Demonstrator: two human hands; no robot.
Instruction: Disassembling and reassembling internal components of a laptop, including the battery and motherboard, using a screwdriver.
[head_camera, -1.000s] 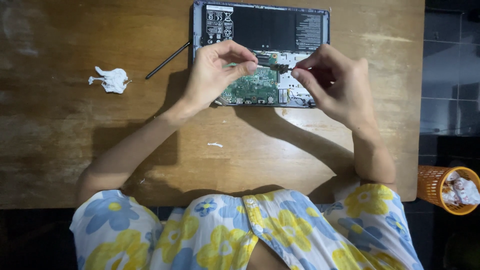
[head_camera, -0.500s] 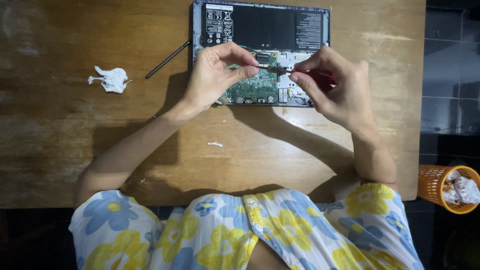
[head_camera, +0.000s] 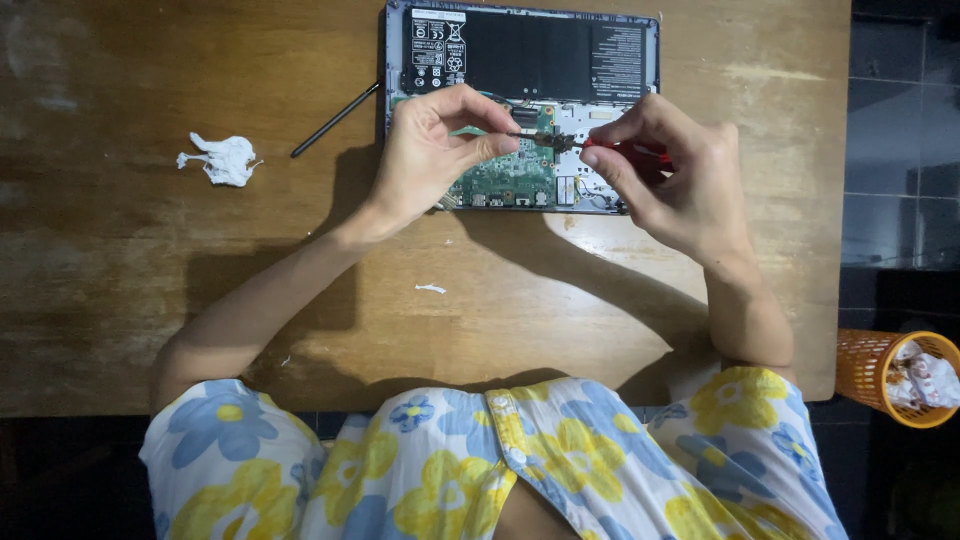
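Note:
An opened laptop (head_camera: 520, 60) lies bottom-up at the far edge of the wooden table (head_camera: 500, 300), its black battery and green circuit board (head_camera: 505, 180) exposed. My right hand (head_camera: 680, 180) grips a red-handled screwdriver (head_camera: 620, 148) held level over the board. My left hand (head_camera: 435, 150) pinches the screwdriver's metal tip between thumb and fingers. Both hands hover just above the laptop's lower half and hide part of the board.
A black stylus-like stick (head_camera: 335, 120) lies left of the laptop. A crumpled white tissue (head_camera: 222, 160) sits farther left. A small white scrap (head_camera: 430, 289) lies mid-table. An orange waste basket (head_camera: 890, 378) with paper stands on the floor at the right.
Both hands have stayed over the laptop with only small shifts. My left fingers have closed tighter on the screwdriver tip.

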